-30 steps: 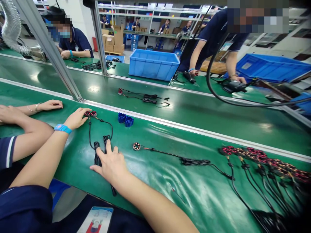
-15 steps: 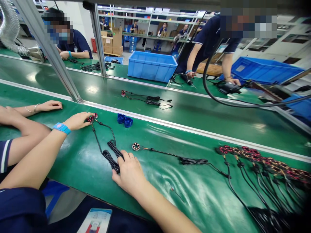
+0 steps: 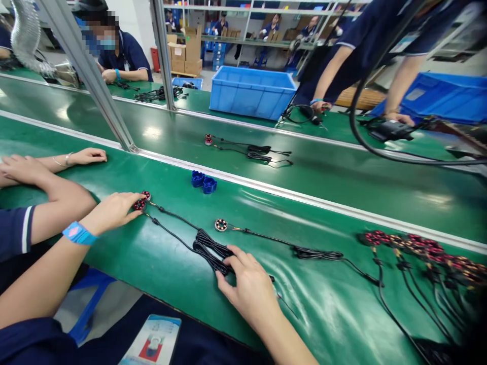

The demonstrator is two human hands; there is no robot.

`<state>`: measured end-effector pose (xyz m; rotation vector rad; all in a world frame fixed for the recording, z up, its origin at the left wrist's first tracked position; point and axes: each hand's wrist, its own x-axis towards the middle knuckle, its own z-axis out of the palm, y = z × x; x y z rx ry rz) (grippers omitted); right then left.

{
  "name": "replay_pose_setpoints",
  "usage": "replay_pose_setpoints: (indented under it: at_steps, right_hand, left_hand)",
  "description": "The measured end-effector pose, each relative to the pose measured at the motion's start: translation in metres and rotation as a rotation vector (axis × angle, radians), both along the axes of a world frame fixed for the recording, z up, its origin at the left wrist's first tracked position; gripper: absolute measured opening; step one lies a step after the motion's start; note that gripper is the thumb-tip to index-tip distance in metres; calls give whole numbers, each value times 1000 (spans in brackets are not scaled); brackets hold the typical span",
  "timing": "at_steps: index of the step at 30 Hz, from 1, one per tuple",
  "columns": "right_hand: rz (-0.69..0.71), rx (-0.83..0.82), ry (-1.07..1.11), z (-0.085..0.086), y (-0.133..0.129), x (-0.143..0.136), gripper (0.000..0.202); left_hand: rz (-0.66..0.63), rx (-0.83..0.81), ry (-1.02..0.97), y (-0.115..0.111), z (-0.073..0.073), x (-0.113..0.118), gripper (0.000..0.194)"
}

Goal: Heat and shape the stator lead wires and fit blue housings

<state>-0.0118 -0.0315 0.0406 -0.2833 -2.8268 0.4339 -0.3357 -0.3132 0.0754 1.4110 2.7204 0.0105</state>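
Observation:
My left hand (image 3: 116,210) holds a pair of red-wound motor stators (image 3: 140,201) between thumb and fingertips, just over or on the green bench. Black cables run from the stators to folded cable bundles (image 3: 211,249), lying side by side. My right hand (image 3: 249,281) grips the near end of these bundles, its thumb and fingers around them. Beyond the bundles lies a single stator with copper-coloured windings (image 3: 221,225), its own cable (image 3: 315,252) stretching right. Two blue plastic parts (image 3: 204,182) sit near the metal rail.
At right lies a row of several wired stators (image 3: 422,246). Another cabled pair (image 3: 208,140) rests on the belt (image 3: 171,137) behind the rail. Beside me, a co-worker's arms (image 3: 53,177) rest on the bench. Across the belt are a blue crate (image 3: 251,94) and two more people.
My left hand has brought the stators closer to me and slightly left. My right hand has shifted right with the bundles, so the cables stretch straighter. The view has also moved a little.

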Motion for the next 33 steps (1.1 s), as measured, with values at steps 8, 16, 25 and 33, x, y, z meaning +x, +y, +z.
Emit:
replay_pose_setpoints:
  at_steps: [8,16,25,33]
  right_hand:
    - [48,-14,55,-3,13,13,9]
    - [-11,-87,44,1,45,48,12]
    - [-272,-228,-113,20,98,122,26]
    - [-459,-139,-90,27,150,164,32]
  left_hand:
    - [-142,174,93,-11,-6,13,38]
    - [-404,125,77,20,3,21,29]
    - [-678,182,72,62,2,88,24]
    - [-832,246,58,129,-11,126,20]
